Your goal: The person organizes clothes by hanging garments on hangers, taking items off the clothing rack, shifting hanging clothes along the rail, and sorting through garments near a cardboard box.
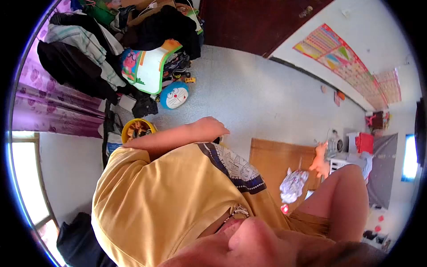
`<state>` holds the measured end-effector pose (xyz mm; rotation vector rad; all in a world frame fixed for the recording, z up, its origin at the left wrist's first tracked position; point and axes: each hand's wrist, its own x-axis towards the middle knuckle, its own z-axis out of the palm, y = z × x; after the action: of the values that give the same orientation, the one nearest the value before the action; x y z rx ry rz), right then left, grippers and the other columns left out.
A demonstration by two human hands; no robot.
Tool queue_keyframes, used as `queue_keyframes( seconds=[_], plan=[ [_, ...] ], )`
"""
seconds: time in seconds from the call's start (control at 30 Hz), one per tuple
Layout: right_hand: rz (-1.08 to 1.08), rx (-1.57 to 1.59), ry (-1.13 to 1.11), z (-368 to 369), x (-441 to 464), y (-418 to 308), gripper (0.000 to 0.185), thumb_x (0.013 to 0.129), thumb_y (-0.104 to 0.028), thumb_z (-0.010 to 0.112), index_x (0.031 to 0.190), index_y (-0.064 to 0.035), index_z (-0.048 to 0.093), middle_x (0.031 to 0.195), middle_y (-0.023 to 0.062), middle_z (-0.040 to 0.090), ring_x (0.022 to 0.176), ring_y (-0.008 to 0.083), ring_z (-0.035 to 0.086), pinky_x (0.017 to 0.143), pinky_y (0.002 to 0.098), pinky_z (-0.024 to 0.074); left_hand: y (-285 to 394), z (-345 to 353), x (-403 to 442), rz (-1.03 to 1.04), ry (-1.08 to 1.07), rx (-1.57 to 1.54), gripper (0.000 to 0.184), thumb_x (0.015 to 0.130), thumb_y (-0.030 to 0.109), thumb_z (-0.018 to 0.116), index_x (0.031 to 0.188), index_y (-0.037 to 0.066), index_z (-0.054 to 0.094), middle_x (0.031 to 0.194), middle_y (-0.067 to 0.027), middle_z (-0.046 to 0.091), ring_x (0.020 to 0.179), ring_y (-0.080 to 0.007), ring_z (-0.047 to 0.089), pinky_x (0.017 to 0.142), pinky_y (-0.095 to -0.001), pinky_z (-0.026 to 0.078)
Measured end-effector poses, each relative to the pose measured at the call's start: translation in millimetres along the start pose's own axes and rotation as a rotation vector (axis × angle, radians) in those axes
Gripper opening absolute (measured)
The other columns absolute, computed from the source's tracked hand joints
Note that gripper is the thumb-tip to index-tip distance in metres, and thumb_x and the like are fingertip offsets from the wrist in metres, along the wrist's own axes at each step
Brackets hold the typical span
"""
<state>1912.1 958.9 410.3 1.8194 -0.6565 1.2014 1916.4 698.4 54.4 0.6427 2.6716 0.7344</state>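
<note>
My left arm reaches across the front of a yellow shirt (164, 200), and my left hand (215, 127) shows at its end, above the shirt's printed panel. Its fingers are mostly turned away or hidden, so their grip cannot be made out. A small dark and pale patch shows just below the hand, too little to name. A bent bare limb (347, 191) at the right, coming from yellow cloth, looks like my right arm. My right hand is not in view. Nearest to my left forearm is a yellow bucket (153, 127) holding brown and orange pieces.
A blue round cartoon face (175, 95) lies on the grey floor (231, 84) beside a cartoon-printed white board (150, 71) and heaped clothes (80, 40). A brown board (271, 155) holds a crumpled whitish bundle (293, 184). A dark red door (249, 22) stands at the far side.
</note>
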Motion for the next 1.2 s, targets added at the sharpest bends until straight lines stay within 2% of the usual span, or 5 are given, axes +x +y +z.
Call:
queue_keyframes(
  seconds=[0.23, 0.43, 0.77, 0.93, 1.2],
  plan=[
    [-0.028, 0.166, 0.203, -62, -67, 117, 0.031, 0.105, -0.016, 0.050, 0.126, 0.0038, 0.063, 0.104, 0.0175, 0.072, 0.084, 0.0222, 0.067, 0.074, 0.0365, 0.0547, -24, -25, 65, -0.261, 0.208, -0.077, 0.044, 0.095, 0.021, 0.068, 0.138, 0.017, 0.065, 0.122, -0.0118, 0.073, 0.114, -0.0336, 0.068, 0.098, -0.0461, 0.054],
    [0.639, 0.137, 0.476, -50, -213, 231, 0.029, 0.106, -0.012, 0.049, 0.127, 0.0037, 0.063, 0.102, 0.0152, 0.072, 0.081, 0.0184, 0.066, 0.071, 0.0333, 0.0542, -48, -45, 69, -0.509, 0.455, -0.192, 0.039, 0.099, 0.026, 0.065, 0.137, 0.017, 0.066, 0.126, -0.0122, 0.072, 0.114, -0.0339, 0.068, 0.096, -0.0454, 0.055],
    [1.392, 0.617, -0.558, 125, -425, 350, 0.022, 0.106, -0.011, 0.058, 0.124, -0.0044, 0.069, 0.100, 0.0085, 0.073, 0.091, 0.0172, 0.071, 0.081, 0.0313, 0.0560, -200, -100, -12, -1.078, 1.133, -0.479, 0.032, 0.101, 0.013, 0.067, 0.131, 0.000, 0.068, 0.123, -0.0185, 0.074, 0.109, -0.0277, 0.072, 0.094, -0.0351, 0.054],
    [1.228, 0.657, -0.863, 183, -482, 401, 0.024, 0.103, -0.012, 0.060, 0.124, -0.0057, 0.069, 0.103, 0.0117, 0.074, 0.093, 0.0248, 0.074, 0.083, 0.0347, 0.0567, -339, -123, -27, -1.191, 1.504, -0.112, 0.060, 0.093, 0.022, 0.075, 0.147, 0.007, 0.055, 0.143, -0.0234, 0.058, 0.133, -0.0413, 0.055, 0.111, -0.0481, 0.045],
    [1.313, 0.724, -0.979, 263, -529, 502, 0.028, 0.105, -0.013, 0.059, 0.129, -0.0039, 0.068, 0.105, 0.0126, 0.075, 0.093, 0.0231, 0.074, 0.084, 0.0342, 0.0570, -462, -208, -6, -1.757, 1.027, -0.013, 0.121, 0.072, 0.054, 0.090, 0.167, 0.026, 0.020, 0.167, -0.0193, 0.027, 0.155, -0.0472, 0.021, 0.109, -0.0837, 0.024]
  ],
)
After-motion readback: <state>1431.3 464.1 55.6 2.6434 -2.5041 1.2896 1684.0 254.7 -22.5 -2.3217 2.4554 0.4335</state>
